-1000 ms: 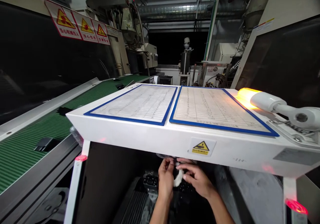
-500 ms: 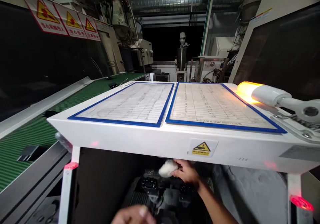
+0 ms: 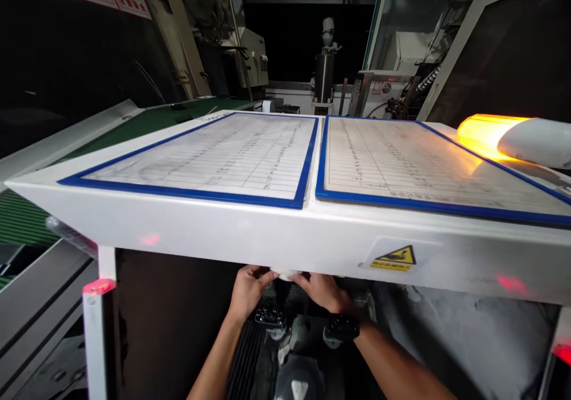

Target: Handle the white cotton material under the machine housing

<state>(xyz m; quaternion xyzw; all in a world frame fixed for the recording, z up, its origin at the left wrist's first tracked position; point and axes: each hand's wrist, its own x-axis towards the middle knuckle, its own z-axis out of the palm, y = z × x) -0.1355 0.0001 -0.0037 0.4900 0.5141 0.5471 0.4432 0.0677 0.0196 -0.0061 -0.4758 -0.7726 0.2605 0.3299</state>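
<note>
Under the front edge of a white sloped panel (image 3: 250, 233), both my hands meet at a soft white wad (image 3: 285, 274), like cotton or cloth. My left hand (image 3: 248, 291) pinches its left side between thumb and fingers. On the other side, my right hand (image 3: 324, 293) grips it the same way. The panel's edge hides the top of the wad and some fingertips. Below my hands are two black knobby parts, one on the left (image 3: 270, 313) and one by my right wrist (image 3: 341, 328). A dark rounded machine part (image 3: 300, 379) lies lower down.
Two blue-framed written sheets, left (image 3: 209, 156) and right (image 3: 428, 162), lie on the panel. A glowing orange lamp (image 3: 491, 135) is at right. A green conveyor belt (image 3: 107, 135) runs along the left. A warning label (image 3: 395, 257) marks the panel's front.
My left hand has come up from the bottom to the white wad. My right hand and the wad are now closer under the panel edge. The view has moved nearer.
</note>
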